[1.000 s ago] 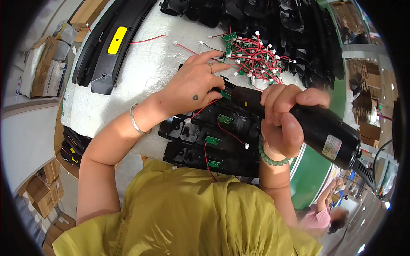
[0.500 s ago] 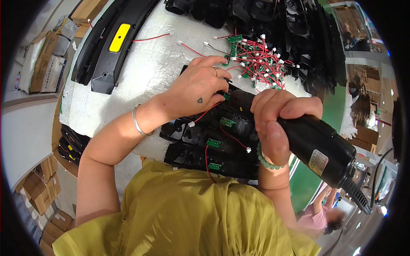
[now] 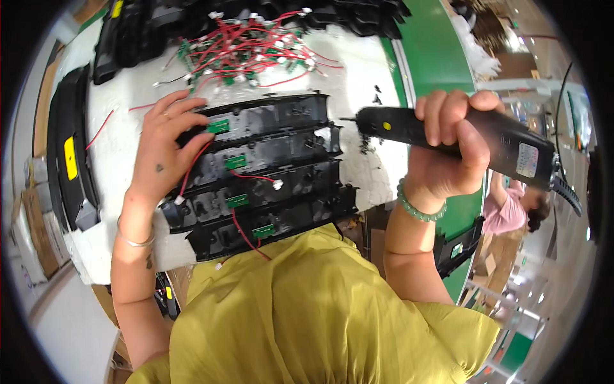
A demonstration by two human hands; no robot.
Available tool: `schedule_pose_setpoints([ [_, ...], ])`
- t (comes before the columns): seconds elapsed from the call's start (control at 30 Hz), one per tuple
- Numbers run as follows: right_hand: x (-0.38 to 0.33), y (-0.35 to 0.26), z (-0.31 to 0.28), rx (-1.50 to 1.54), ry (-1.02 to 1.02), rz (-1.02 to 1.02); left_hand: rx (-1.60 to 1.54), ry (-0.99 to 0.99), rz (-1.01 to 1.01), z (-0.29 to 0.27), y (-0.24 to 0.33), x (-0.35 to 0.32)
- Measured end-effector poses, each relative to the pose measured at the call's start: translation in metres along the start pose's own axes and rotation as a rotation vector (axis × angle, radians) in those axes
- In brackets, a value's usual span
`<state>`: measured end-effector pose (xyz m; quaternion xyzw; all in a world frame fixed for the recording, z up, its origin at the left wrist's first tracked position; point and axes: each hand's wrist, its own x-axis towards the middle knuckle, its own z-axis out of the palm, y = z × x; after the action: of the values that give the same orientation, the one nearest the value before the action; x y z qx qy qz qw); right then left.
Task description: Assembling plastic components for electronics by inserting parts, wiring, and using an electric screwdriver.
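Several long black plastic housings (image 3: 281,149) lie in a row before me, each with a small green circuit board trailing a red wire. At the farthest housing, my left hand (image 3: 165,137) has its thumb and forefinger about the left end of a circuit board (image 3: 219,126). A red wire runs down from near the thumb to a white plug (image 3: 179,200). My right hand (image 3: 451,144) is wrapped round a black corded electric screwdriver (image 3: 400,126). Its thin bit points left, apart from the housings, above small dark screws (image 3: 366,142) scattered on the white foam sheet.
A tangled pile of circuit boards with red wires (image 3: 249,51) lies beyond the housings, with more black parts (image 3: 358,16) behind. At left rests a long black housing with a yellow label (image 3: 70,157). A green surface (image 3: 438,48) borders the foam; a person in pink (image 3: 505,208) is at right.
The screwdriver has moved right, off the housing, its bit now in the open. My view has shifted, showing the housings more fully. My left hand stays by the farthest housing's board.
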<state>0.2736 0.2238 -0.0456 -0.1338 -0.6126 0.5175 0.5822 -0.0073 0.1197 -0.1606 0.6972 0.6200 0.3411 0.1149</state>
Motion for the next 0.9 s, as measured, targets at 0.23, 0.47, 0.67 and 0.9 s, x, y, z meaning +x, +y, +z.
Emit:
schedule_pose_setpoints([
  [0.23, -0.051, -0.020, -0.057, -0.166, 0.360, 0.070, -0.019, 0.021, -0.036, -0.013, 0.014, 0.012],
  [0.47, -0.073, -0.028, -0.079, -0.237, 0.455, 0.077, 0.032, -0.028, 0.000, -0.027, 0.056, 0.021],
  [0.67, -0.078, -0.025, -0.085, -0.258, 0.459, 0.116, 0.010, -0.094, 0.105, -0.015, 0.077, 0.041],
  [0.9, -0.064, -0.054, -0.070, 0.199, 0.284, -0.077, -0.264, -0.205, 0.331, 0.019, 0.119, 0.062],
])
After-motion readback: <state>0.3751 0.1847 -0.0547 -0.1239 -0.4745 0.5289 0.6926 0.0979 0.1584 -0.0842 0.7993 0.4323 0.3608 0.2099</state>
